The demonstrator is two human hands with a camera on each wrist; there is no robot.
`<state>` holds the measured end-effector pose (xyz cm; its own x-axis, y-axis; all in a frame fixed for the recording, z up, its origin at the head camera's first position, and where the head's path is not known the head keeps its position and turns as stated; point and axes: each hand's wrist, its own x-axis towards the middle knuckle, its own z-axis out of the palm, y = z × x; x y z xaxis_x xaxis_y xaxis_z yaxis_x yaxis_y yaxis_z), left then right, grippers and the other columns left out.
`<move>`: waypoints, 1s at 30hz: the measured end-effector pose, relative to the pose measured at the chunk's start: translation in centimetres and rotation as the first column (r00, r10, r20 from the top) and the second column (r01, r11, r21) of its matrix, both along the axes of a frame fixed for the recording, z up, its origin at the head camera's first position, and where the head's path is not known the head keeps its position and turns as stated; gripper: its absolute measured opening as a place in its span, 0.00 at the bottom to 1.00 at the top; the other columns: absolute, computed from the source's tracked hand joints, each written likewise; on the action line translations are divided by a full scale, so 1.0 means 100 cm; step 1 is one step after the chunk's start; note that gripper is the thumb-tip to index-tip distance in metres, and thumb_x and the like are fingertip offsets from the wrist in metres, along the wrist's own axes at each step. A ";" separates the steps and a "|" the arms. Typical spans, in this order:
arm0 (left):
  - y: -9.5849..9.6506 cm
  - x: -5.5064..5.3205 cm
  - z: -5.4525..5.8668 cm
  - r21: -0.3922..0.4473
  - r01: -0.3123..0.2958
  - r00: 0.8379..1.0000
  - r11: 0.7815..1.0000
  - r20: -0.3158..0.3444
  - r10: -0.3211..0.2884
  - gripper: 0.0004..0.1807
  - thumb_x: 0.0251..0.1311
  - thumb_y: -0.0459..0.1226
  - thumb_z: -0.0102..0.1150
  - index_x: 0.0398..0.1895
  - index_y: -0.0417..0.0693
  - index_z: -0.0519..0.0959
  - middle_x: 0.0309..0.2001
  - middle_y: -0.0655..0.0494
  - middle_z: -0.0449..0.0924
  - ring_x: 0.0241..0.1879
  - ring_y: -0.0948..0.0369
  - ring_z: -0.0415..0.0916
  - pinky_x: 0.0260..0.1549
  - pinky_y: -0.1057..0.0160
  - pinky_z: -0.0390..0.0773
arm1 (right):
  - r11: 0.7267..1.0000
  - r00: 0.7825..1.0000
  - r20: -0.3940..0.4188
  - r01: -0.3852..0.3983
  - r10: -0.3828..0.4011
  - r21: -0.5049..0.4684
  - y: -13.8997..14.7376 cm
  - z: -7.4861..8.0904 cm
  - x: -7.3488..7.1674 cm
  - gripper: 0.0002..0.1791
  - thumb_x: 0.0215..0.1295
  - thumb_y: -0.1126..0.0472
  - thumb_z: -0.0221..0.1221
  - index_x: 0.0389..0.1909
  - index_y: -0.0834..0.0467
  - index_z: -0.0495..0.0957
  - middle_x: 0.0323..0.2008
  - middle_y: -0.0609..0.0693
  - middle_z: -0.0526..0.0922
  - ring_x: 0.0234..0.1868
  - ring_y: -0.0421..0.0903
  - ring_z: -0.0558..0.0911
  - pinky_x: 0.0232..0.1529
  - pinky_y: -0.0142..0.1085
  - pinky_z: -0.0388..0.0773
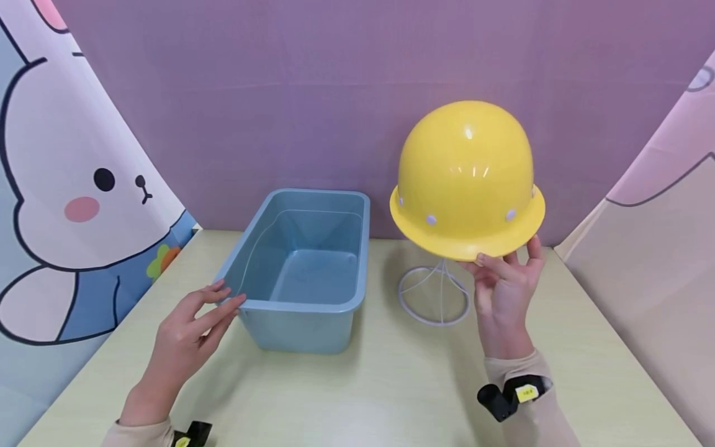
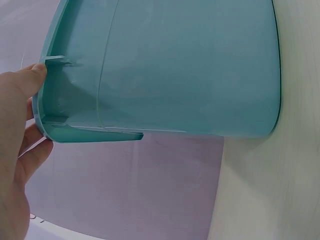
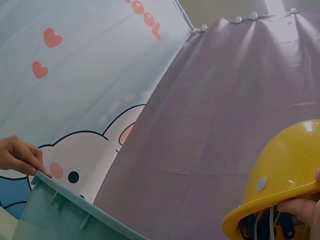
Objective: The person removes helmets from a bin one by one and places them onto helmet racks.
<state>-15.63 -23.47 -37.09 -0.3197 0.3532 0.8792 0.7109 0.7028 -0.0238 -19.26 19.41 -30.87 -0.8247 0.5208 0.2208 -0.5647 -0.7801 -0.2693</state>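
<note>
A yellow hard hat (image 1: 466,180) is above a white wire stand (image 1: 441,298) at the right of the table. My right hand (image 1: 508,285) grips its brim, thumb on the upper side and fingers underneath. Whether the hat rests on the stand cannot be told, as it hides the stand's top. Dark straps show inside the hat (image 3: 290,170) in the right wrist view. Left of the stand is a blue plastic bin (image 1: 304,329) with nothing visible inside. My left hand (image 1: 187,335) pinches the bin's near left rim corner, the thumb (image 2: 35,77) against the rim.
The light wooden table (image 1: 385,403) carries the bin and stand. A purple curtain (image 1: 279,112) hangs behind it. Cartoon-printed cloth (image 1: 50,174) stands on the left, and another printed cloth (image 1: 659,248) on the right.
</note>
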 end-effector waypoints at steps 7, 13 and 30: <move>0.002 0.001 0.001 0.009 0.001 1.000 1.000 -0.012 -0.001 0.25 0.76 0.50 0.48 0.40 0.40 0.89 0.36 0.41 0.80 0.43 0.41 0.82 0.61 0.77 0.65 | 0.998 0.998 0.038 -0.043 0.045 -0.050 0.001 -0.010 0.002 0.39 0.48 0.95 0.43 0.55 0.56 0.57 0.38 0.61 0.75 0.20 0.53 0.81 0.19 0.47 0.85; 0.003 0.001 0.001 0.012 0.001 1.000 1.000 -0.011 -0.001 0.26 0.76 0.50 0.47 0.40 0.40 0.89 0.36 0.40 0.80 0.43 0.41 0.82 0.62 0.77 0.64 | 0.994 0.996 0.047 -0.077 0.081 -0.075 0.000 -0.017 0.003 0.41 0.49 0.95 0.42 0.58 0.56 0.56 0.44 0.62 0.73 0.24 0.54 0.82 0.23 0.49 0.86; 0.004 0.002 0.002 0.015 0.007 1.000 1.000 0.005 -0.007 0.27 0.76 0.50 0.47 0.40 0.39 0.89 0.36 0.40 0.79 0.44 0.41 0.82 0.61 0.78 0.64 | 0.984 0.983 0.048 -0.177 0.177 -0.007 0.011 -0.017 0.009 0.36 0.56 0.90 0.41 0.58 0.53 0.59 0.43 0.57 0.75 0.19 0.49 0.76 0.28 0.52 0.86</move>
